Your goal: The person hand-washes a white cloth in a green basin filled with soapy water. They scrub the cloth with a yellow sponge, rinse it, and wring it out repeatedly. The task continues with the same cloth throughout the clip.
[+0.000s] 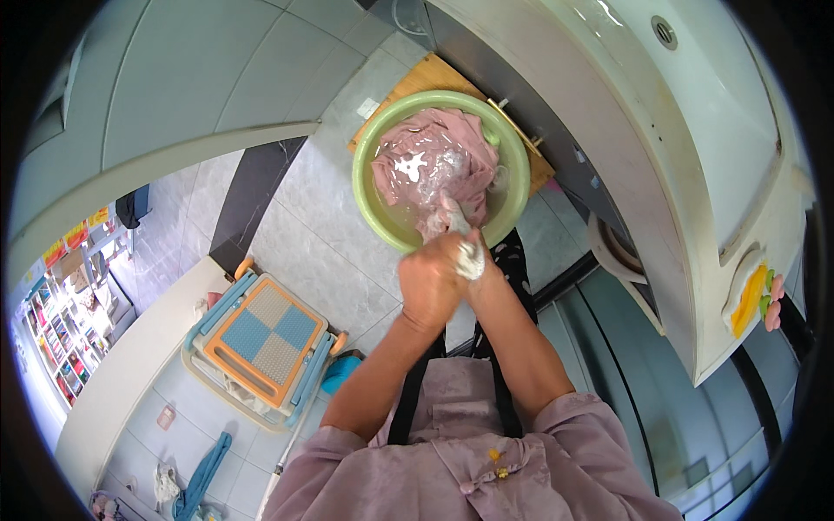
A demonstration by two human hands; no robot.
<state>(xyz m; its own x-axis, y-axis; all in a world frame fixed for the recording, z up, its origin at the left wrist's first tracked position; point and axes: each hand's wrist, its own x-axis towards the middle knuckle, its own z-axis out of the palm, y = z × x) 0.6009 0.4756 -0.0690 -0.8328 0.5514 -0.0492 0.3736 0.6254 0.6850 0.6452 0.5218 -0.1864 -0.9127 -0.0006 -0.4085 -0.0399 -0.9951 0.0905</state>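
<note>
My left hand (430,277) and my right hand (481,264) are pressed together over the near rim of a green plastic basin (359,189). Both are closed on a bunched wet cloth, whose whitish part (470,259) pokes out between them. Beyond my knuckles the cloth runs into the basin, where a pink wet garment (436,150) lies in water with some suds. Where the held cloth ends and the pink garment begins cannot be told. A small light-green item shows at the basin's right inner side.
The basin stands on a wooden board (423,70) on the tiled floor. A white sink counter (658,260) curves along the right. At left are a folding step stool or tub with a blue and orange top (267,338), a teal bowl (342,372) and a blue cloth (203,475).
</note>
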